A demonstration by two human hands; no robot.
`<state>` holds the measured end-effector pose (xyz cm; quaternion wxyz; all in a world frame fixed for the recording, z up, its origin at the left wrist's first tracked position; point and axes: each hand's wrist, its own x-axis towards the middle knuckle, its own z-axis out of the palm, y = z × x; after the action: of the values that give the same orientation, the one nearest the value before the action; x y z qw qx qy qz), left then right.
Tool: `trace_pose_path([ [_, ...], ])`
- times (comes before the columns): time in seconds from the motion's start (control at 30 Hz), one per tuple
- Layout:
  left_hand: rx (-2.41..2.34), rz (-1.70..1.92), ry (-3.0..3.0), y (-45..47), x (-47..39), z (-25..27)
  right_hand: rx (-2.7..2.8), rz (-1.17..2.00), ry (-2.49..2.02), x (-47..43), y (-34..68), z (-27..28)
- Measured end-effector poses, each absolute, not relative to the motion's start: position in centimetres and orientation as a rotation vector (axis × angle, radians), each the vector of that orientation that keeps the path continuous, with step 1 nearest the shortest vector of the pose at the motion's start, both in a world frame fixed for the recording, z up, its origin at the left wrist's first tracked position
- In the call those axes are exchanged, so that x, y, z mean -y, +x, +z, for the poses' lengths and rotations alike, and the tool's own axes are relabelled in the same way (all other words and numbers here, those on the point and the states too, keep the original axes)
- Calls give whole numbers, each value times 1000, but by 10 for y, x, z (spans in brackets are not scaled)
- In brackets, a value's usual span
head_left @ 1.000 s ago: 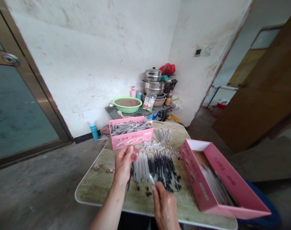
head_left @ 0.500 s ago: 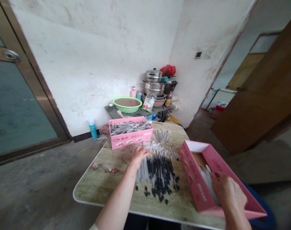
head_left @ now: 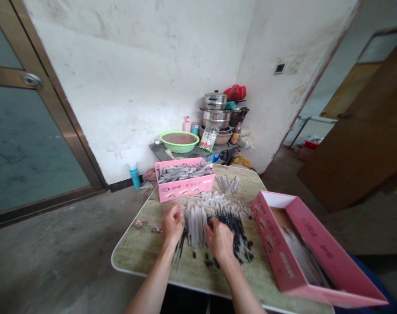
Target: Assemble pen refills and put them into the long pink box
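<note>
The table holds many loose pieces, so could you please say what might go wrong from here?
The right hand is over the black rods, so it might scatter them. Loose black caps lie toward the near edge of the table and could roll off. The larger pink box seems to overhang the right edge, so a bump might tip it.

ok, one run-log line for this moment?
left hand: beside pale tubes, grip unclear | right hand: over black sticks, grip unclear | far pink box: heaped full | right pink box: partly filled
</note>
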<state>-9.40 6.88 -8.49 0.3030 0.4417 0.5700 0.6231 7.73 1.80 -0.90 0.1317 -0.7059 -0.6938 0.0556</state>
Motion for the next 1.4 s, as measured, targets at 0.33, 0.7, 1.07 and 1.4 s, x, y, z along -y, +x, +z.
trace_pose_path([
  [0.33, -1445, 1588, 1214, -93, -67, -89, 2143, 71, -2124, -43, 53, -23],
  [0.7, -1489, 1590, 1197, -102, -65, -90, 2207, 117, -2126, -45, 54, -13],
  [1.07, -1731, 1412, 1491, -104, -49, -75, 1986, 259, -2128, -25, 78, -9],
  [1.4, -1505, 1456, 1429, -73, -58, -78, 1769, 585, -1854, -2, 89, -12],
])
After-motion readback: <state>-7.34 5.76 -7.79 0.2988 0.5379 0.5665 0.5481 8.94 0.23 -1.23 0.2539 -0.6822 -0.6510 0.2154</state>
